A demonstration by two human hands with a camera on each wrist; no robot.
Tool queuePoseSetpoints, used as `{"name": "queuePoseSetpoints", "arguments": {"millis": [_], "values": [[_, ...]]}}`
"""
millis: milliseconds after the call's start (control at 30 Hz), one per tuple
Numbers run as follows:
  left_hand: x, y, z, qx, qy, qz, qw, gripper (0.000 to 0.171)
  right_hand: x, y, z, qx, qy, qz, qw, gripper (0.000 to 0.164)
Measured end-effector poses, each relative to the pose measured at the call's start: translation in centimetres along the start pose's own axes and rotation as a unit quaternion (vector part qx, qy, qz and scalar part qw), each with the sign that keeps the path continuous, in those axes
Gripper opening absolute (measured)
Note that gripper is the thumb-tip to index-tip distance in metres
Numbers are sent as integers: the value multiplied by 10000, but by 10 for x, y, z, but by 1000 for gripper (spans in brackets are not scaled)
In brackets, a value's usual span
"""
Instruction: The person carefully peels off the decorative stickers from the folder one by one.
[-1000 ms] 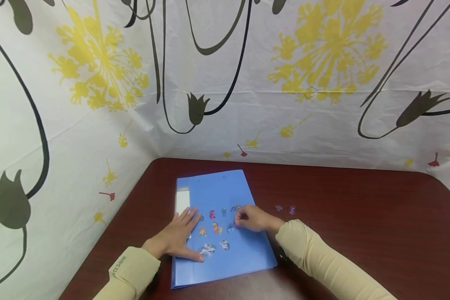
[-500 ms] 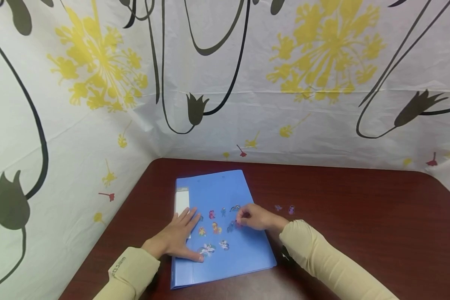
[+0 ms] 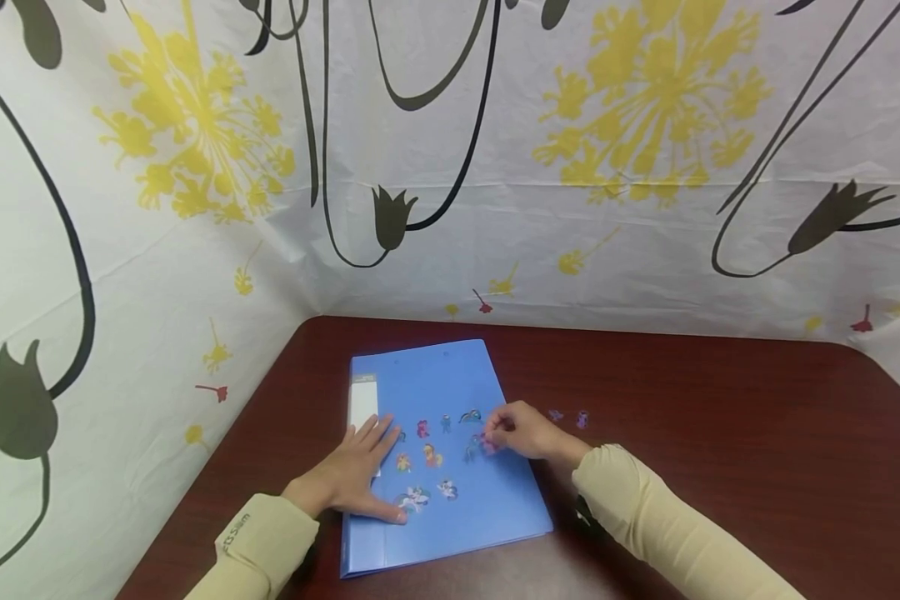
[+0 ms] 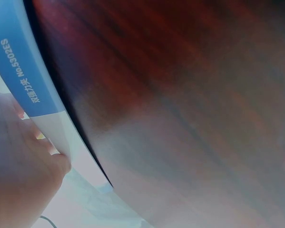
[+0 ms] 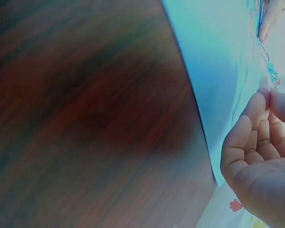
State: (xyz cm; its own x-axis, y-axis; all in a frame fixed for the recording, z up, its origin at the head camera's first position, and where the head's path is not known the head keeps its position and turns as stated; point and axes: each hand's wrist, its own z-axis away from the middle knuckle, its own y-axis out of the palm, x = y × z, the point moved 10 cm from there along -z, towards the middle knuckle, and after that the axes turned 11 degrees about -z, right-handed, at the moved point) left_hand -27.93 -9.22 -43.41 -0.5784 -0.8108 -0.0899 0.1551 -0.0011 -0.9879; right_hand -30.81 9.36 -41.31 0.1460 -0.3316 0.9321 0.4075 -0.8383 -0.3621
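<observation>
A blue binder folder (image 3: 450, 375) lies on the dark red-brown table, with several small cartoon pony stickers (image 3: 432, 456) spread over its cover. My left hand (image 3: 351, 473) rests flat on the left part of the cover, fingers spread, and hides part of a sticker. Above the right part of the folder, my right hand (image 3: 521, 429) pinches a small blue-and-pink pony sticker (image 3: 473, 451) between thumb and index finger. In the right wrist view a blue pony sticker (image 5: 272, 76) extends from the fingertips.
Two small purple stickers (image 3: 582, 419) lie on the table (image 3: 682, 400) to the right of the folder. A white label strip (image 3: 363, 402) runs along the folder's left side. Behind the table hangs a white cloth (image 3: 450, 250) with flower prints.
My right hand has drawn back slightly to the right, and the blue-and-pink sticker has shifted right with it. The left hand has stayed in place on the folder.
</observation>
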Motion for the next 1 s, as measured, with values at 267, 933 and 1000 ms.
{"name": "queuePoseSetpoints", "arguments": {"millis": [267, 933, 1000], "values": [[-1, -1, 1, -65, 57, -2, 10000, 115, -6, -19, 8, -197, -20, 165, 9997, 6], [-2, -1, 2, 4, 73, 62, 10000, 114, -45, -98, 37, -1032, 693, 447, 9912, 7], [-2, -2, 2, -4, 78, 67, 9999, 114, -48, -106, 40, -1102, 740, 489, 9899, 8]]}}
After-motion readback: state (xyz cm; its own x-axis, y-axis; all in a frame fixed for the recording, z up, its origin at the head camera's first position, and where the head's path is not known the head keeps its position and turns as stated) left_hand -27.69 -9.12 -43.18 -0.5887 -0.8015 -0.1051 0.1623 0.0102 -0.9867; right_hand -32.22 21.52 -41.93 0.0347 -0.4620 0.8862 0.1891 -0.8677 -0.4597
